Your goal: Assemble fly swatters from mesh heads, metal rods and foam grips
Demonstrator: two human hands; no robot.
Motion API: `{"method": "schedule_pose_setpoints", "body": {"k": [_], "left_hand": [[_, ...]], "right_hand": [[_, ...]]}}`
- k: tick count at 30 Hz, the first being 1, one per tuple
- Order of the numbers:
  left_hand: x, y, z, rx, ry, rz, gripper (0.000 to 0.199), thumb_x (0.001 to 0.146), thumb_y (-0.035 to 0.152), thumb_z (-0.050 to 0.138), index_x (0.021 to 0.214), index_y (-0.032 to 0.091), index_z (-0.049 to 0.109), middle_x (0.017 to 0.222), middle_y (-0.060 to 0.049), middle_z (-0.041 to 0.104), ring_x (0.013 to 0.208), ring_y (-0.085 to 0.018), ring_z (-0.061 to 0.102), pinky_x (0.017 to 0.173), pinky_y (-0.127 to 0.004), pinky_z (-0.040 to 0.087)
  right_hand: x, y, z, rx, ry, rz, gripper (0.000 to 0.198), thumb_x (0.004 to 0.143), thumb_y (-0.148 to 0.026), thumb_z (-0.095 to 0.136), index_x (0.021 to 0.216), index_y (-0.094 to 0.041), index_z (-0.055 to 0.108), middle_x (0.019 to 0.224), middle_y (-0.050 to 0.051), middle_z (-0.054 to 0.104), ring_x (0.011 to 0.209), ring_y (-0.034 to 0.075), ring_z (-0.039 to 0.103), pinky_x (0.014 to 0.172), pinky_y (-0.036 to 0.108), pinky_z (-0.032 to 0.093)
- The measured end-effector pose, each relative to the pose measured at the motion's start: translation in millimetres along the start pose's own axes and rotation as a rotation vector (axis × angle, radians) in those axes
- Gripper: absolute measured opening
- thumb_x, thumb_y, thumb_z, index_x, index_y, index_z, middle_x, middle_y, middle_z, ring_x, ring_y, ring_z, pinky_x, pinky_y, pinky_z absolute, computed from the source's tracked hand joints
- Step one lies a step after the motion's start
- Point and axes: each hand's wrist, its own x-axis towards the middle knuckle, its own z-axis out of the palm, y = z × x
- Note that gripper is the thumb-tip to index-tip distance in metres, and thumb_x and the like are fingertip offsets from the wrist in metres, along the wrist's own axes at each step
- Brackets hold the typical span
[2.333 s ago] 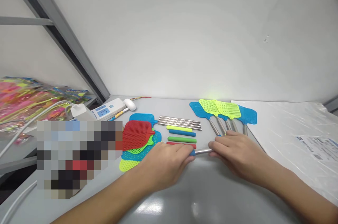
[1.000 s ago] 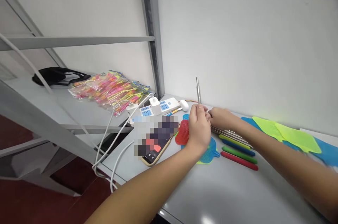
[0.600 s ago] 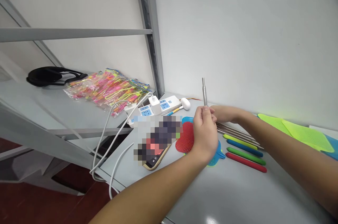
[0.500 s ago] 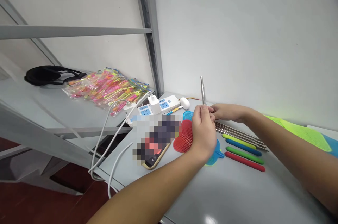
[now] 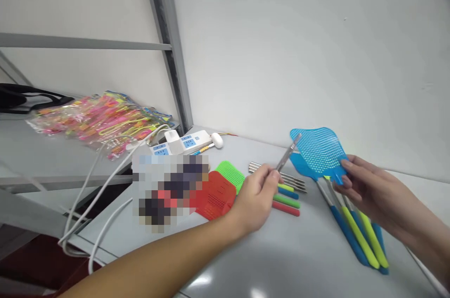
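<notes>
The stepped metal rod point(image 5: 288, 152) slants up from the left hand point(image 5: 255, 199), whose fingers are wrapped around it above the grey table point(image 5: 298, 260). The right hand point(image 5: 372, 190), now parted from the left, pinches a blue mesh flyswatter head point(image 5: 318, 148) by its neck, so each hand has its own piece; the white wall point(image 5: 263, 54) rises beyond.

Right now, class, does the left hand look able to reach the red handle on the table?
Probably yes: the left hand is near the red handle, whose visible end lies uncovered, though the metal rod in that hand may hinder grasping.
</notes>
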Motion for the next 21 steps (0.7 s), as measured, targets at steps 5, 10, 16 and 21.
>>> {"method": "schedule_pose_setpoints", "body": {"k": [5, 10, 16, 21], "left_hand": [[-16, 4, 13, 0.431, -0.323, 0.047, 0.029, 0.098, 0.037, 0.035, 0.09, 0.02, 0.057, 0.068, 0.002, 0.053, 0.062, -0.013, 0.048, 0.059, -0.025, 0.035], [-14, 5, 11, 0.696, -0.422, 0.149, 0.029, 0.098, 0.035, 0.031, 0.091, 0.021, 0.055, 0.07, 0.001, 0.056, 0.065, -0.015, 0.053, 0.062, -0.026, 0.038], [-11, 7, 8, 0.779, -0.463, 0.169, 0.028, 0.097, 0.036, 0.033, 0.099, 0.023, 0.058, 0.074, 0.0, 0.063, 0.063, -0.017, 0.057, 0.06, -0.026, 0.043], [-9, 7, 7, 0.789, -0.434, 0.164, 0.032, 0.097, 0.037, 0.032, 0.105, 0.024, 0.06, 0.077, -0.001, 0.065, 0.065, -0.018, 0.059, 0.061, -0.027, 0.046]], "right_hand": [[-27, 25, -31, 0.275, 0.068, -0.027, 0.015, 0.084, -0.035, 0.059, 0.075, -0.024, 0.054, 0.062, 0.0, 0.056, 0.051, 0.014, 0.049, 0.056, 0.031, 0.049], [-42, 33, -36, 0.287, 0.162, -0.132, 0.014, 0.08, -0.033, 0.059, 0.077, -0.02, 0.065, 0.064, 0.005, 0.065, 0.062, 0.02, 0.06, 0.067, 0.035, 0.053], [-47, 41, -24, 0.274, 0.123, -0.16, 0.016, 0.083, -0.033, 0.058, 0.08, -0.02, 0.067, 0.07, 0.005, 0.065, 0.071, 0.022, 0.062, 0.072, 0.035, 0.051], [-47, 47, -16, 0.277, 0.125, -0.187, 0.019, 0.087, -0.036, 0.056, 0.081, -0.019, 0.064, 0.074, 0.004, 0.062, 0.062, 0.018, 0.057, 0.065, 0.033, 0.049]]}}
